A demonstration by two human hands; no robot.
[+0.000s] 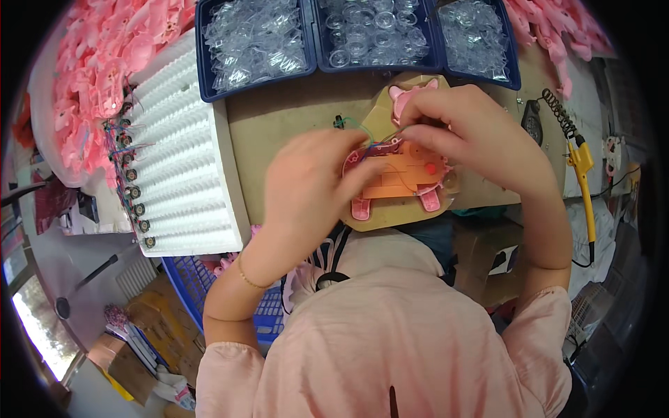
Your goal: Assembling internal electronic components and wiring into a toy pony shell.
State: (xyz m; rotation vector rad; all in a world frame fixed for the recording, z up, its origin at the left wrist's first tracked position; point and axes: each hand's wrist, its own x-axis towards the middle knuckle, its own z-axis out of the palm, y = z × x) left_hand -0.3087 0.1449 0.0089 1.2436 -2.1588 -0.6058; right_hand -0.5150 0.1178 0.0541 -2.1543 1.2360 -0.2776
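Between both hands (390, 157) lies the pink toy (404, 174), touched.

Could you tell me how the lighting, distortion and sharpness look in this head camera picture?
Head view: even, soft light; strong fisheye bending, black corners; the white ribbed foam tray bows visibly; the left hand and right hand on the pink and orange plastic toy body look slightly soft; glints on the clear plastic parts.

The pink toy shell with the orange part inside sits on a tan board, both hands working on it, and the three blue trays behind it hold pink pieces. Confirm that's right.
One detail is wrong. In the head view, the three blue trays hold clear plastic pieces, not pink ones. The rest stands: the pink toy shell with its orange part sits on the tan board, with the left hand and right hand on it.
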